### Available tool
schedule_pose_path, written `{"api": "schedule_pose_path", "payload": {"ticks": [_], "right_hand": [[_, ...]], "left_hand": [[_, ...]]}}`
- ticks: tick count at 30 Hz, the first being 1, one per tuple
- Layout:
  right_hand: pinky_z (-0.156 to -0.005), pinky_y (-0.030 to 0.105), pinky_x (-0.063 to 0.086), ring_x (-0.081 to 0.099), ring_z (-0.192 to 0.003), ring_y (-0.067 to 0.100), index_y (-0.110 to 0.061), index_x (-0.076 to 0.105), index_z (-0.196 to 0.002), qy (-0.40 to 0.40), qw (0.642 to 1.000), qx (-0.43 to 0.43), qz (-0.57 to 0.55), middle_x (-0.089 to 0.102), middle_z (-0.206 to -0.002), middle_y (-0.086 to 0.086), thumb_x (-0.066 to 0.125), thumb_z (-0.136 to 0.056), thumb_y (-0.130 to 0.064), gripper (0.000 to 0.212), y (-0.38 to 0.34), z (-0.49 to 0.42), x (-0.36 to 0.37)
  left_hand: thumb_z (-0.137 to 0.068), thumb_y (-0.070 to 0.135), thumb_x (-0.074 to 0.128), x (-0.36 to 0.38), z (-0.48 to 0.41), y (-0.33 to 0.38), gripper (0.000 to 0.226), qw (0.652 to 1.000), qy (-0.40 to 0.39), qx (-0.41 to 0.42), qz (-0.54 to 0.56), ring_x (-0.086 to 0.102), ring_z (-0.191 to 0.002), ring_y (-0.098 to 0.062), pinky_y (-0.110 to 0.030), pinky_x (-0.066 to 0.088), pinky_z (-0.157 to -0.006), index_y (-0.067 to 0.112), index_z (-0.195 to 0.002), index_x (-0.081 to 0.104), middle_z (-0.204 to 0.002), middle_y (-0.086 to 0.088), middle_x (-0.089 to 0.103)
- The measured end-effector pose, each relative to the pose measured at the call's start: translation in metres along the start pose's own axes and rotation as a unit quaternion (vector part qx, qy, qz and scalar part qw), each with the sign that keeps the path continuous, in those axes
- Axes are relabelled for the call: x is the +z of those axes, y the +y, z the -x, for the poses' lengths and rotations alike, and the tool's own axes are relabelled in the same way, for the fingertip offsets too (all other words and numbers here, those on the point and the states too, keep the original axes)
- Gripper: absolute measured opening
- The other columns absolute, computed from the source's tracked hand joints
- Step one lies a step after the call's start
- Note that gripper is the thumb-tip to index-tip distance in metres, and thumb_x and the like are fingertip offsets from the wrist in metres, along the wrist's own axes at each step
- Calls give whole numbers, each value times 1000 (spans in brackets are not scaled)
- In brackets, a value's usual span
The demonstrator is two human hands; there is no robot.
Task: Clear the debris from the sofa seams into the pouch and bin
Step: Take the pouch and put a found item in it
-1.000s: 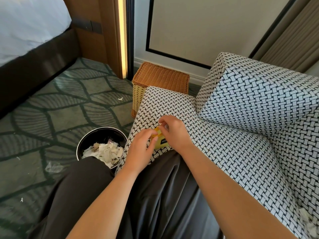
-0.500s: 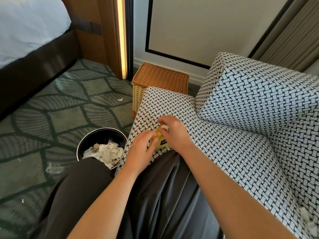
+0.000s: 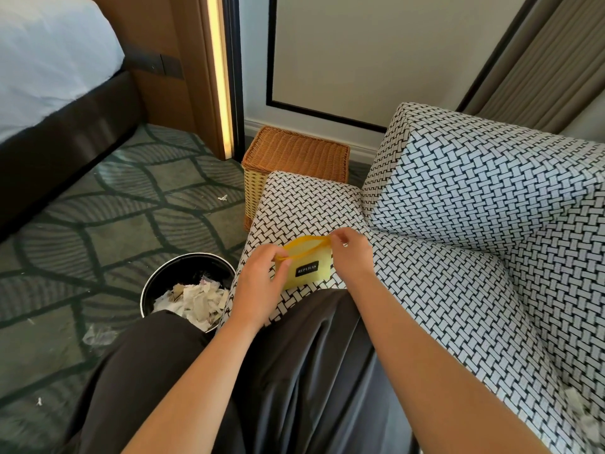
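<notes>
Left grip and right grip pinch opposite rim ends of the small yellow fabric pouch on the black-and-white woven sofa, likely spreading it for debris

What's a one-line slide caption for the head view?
Left hand and right hand pinch open a yellow pouch on the sofa seat, beside a bin of paper scraps.
</notes>
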State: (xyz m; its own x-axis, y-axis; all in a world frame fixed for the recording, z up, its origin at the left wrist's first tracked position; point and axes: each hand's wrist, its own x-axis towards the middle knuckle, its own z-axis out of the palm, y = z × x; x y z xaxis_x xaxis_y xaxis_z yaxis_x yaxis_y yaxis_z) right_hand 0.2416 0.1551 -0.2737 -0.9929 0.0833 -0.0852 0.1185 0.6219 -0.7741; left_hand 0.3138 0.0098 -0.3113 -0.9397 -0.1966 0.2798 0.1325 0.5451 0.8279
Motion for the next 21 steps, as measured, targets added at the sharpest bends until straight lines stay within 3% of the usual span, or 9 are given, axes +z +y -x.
{"api": "schedule_pose_path", "payload": {"ticks": [2,5,11,18,21], "right_hand": [[-52,22,41,54,-66,12,-9,63,-98,-37,991,78,-101,61,-87,4,44,-94,-15,20,3,-2,-1],[-51,21,42,57,-65,9,-15,63,-89,-39,969,127,-207,63,-85,3,47,-93,-12,16,7,-3,-2],[-57,21,47,61,-70,12,-16,64,-87,-76,954,134,-257,64,-84,3,50,-90,-3,19,8,-2,-3],[-60,21,47,58,-72,13,-10,68,-91,-92,959,116,-243,65,-85,6,62,-85,-11,9,8,-1,-4],[-57,21,46,57,-67,12,-10,67,-86,-92,961,110,-237,64,-79,3,64,-84,-11,4,7,-2,-2]], "left_hand": [[-88,18,58,1,-7,4,8,1000,-2,-5,-16,50,-90,-4,-11,35,-76,23,-93,55,-95,11,56],[-87,20,60,6,-18,11,15,998,-17,-6,-55,49,-96,-3,-16,35,-80,21,-101,54,-102,12,57],[-87,25,61,26,-39,30,10,982,-38,64,-176,51,-94,-12,-27,38,-84,17,-92,59,-97,4,58],[-94,33,46,39,-53,41,25,986,-44,-54,-152,51,-76,-9,-36,38,-89,15,-91,64,-94,3,55],[-94,37,46,40,-55,43,30,984,-46,-104,-134,49,-73,-12,-42,42,-89,17,-75,58,-84,6,51]]}}
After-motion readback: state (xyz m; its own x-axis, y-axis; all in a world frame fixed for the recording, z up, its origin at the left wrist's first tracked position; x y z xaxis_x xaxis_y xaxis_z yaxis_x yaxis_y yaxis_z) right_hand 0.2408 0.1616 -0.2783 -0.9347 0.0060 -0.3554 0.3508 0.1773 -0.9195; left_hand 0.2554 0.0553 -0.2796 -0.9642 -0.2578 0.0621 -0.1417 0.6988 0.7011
